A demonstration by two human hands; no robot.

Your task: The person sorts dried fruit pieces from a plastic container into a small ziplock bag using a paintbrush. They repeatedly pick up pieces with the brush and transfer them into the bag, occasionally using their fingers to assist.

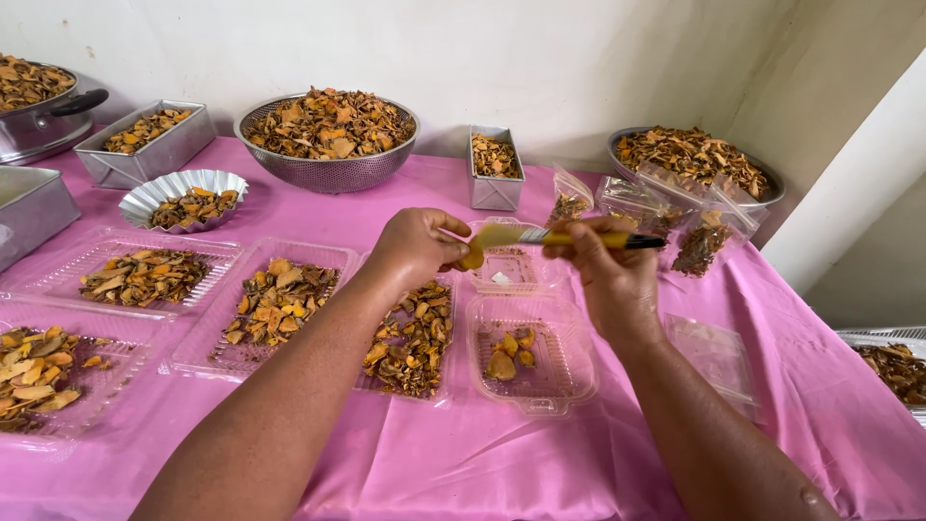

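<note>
The left hand (417, 246) pinches a small orange dried slice (472, 257) between thumb and fingers, with the other fingers curled in. The right hand (610, 275) is closed around a paint brush (569, 236) with a yellow and black handle; its wide, yellow-stained bristles lie on the slice, just to the right of the left hand's fingertips. Both hands are above the pink tablecloth (482, 463).

Directly under the two hands stands an open clear plastic box (529, 362) with a few orange slices in its near half. Under the left wrist lies a clear tray of brown-orange chips (415, 338), and more such trays (280, 299) are further left of this hand. Beyond the left hand sits a metal colander (328, 145) full of dried pieces. Behind the right hand lie small plastic bags (704, 241) with dried pieces, and an empty bag (719, 357) lies just to its right.
</note>
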